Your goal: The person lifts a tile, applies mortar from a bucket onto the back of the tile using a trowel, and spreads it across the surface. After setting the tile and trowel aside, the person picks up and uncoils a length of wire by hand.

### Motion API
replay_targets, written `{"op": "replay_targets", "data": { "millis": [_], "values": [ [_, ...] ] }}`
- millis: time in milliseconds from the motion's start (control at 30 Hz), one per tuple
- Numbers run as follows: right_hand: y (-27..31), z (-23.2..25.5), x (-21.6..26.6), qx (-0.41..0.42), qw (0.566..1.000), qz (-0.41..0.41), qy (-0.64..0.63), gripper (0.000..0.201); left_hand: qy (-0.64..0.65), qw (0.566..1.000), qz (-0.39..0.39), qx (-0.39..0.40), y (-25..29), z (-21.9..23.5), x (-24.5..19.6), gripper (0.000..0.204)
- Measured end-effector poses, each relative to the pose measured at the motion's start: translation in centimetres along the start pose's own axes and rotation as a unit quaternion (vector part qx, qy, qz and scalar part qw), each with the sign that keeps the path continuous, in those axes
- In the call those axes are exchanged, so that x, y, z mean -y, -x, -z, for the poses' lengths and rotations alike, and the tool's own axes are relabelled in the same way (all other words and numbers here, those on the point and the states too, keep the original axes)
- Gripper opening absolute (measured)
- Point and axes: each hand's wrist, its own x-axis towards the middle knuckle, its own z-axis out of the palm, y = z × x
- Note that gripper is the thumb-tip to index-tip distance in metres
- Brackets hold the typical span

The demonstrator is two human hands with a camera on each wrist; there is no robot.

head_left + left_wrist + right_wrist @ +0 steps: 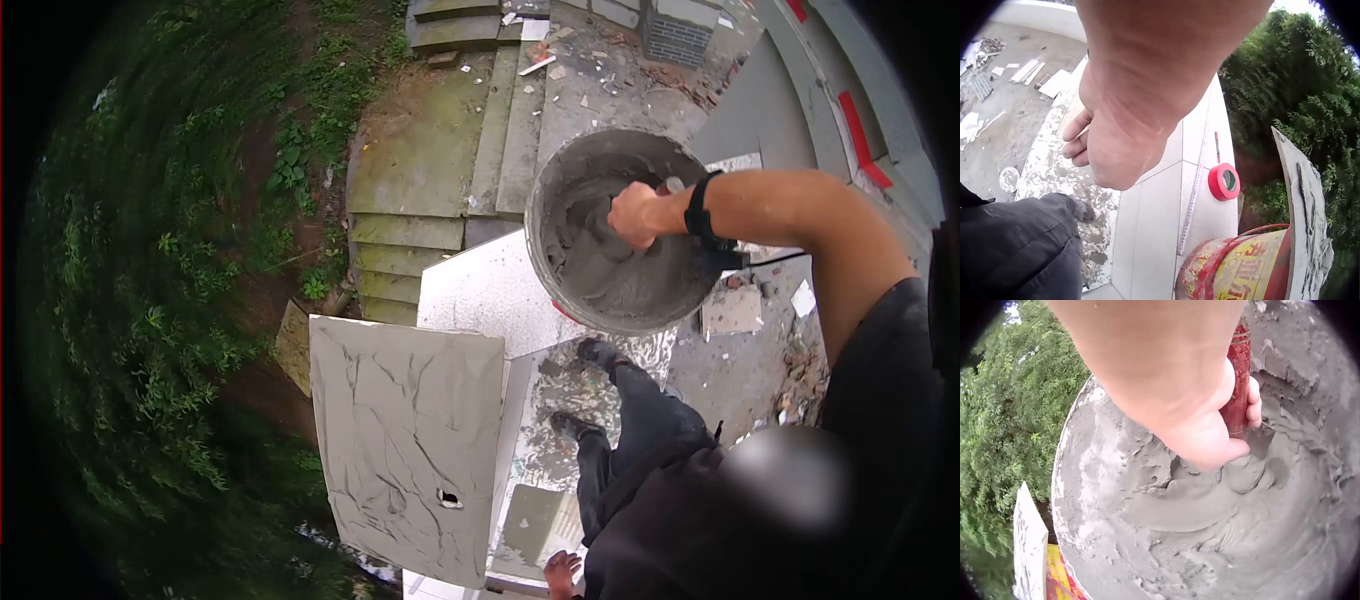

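Observation:
My right hand (635, 215) grips the red handle (1238, 381) of a trowel inside a large bucket (541, 205). Only a bit of the trowel's metal (1262, 439) shows; the rest is sunk in wet grey mortar (1210, 512), which lies in smeared folds. My left hand (1124, 147) hangs loose by my side with nothing in it, its fingers slightly bent. To the left of the bucket is a slab (410, 410) coated with grey mortar, with wrinkles and a small hole near its lower right.
Under the slab stands a red and yellow bucket (1247, 265). A roll of red tape (1224, 182), a pen (1217, 148) and a measuring strip (1194, 194) lie on the white tiled ledge (1154, 219). Mossy steps (400, 230) and foliage (150, 300) lie beyond; rubble is scattered about.

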Motion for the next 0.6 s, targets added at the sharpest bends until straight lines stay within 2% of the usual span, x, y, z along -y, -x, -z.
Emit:
{"op": "replay_targets", "data": {
  "millis": [33,67,100,133,167,233,300,333,367,400,433,467,500,567,600],
  "values": [
    [0.7,0.6,0.7,-0.003,0.999,0.014,-0.037,0.04,-0.029,0.998,-0.054,0.01,0.6,0.1,0.5,0.037],
    [1.4,1.2,1.6,-0.006,0.997,0.03,-0.075,0.04,0.024,0.997,-0.039,0.054,-0.4,0.6,1.8,0.044],
    [1.2,1.0,2.7,-0.003,0.996,0.043,-0.082,0.041,0.009,0.999,-0.028,0.015,0.0,-0.4,1.7,0.044],
    [1.1,0.8,3.4,-0.04,0.992,0.059,-0.103,0.036,0.022,0.999,-0.027,0.021,-0.4,-0.3,2.4,0.044],
    [1.6,1.1,3.3,-0.044,0.993,0.062,-0.09,0.036,0.035,0.999,-0.027,0.027,-0.9,-0.2,3.1,0.045],
    [2.6,2.0,2.4,0.024,0.972,0.028,-0.231,0.028,-0.01,1.0,-0.014,-0.022,-0.5,-1.2,2.0,0.043],
    [3.8,1.0,0.5,-0.023,0.955,0.043,-0.293,0.023,0.018,0.995,-0.098,0.0,-1.6,-0.8,3.5,0.045],
    [4.8,0.9,-0.4,-0.022,0.94,0.05,-0.338,0.022,0.08,0.984,-0.155,0.039,-2.3,-0.4,4.7,0.047],
    [6.0,1.2,-1.4,-0.021,0.923,0.058,-0.381,0.021,0.191,0.981,-0.025,0.01,-2.5,-0.7,3.8,0.045],
    [7.3,1.6,-2.2,-0.018,0.91,0.048,-0.411,0.021,0.075,0.988,-0.138,0.0,-2.9,-1.0,4.4,0.043],
    [8.7,1.7,-2.9,-0.011,0.896,0.036,-0.442,0.021,0.188,0.981,-0.047,-0.005,-3.8,-1.0,4.1,0.039],
    [9.8,1.4,-3.5,-0.014,0.878,0.034,-0.476,0.019,0.182,0.983,-0.024,-0.021,-4.0,-1.3,3.3,0.035],
    [10.8,1.0,-4.2,-0.017,0.858,0.029,-0.512,0.019,0.201,0.979,-0.023,-0.019,-4.0,-1.4,2.7,0.026],
    [12.8,0.2,-5.0,-0.013,0.794,0.025,-0.607,0.017,0.147,0.988,0.009,-0.04,-4.7,-1.8,1.5,0.024],
    [14.0,0.3,-4.9,-0.032,0.767,0.015,-0.641,0.018,0.149,0.988,0.0,-0.039,-5.0,-1.8,1.1,0.022]
  ]
}}
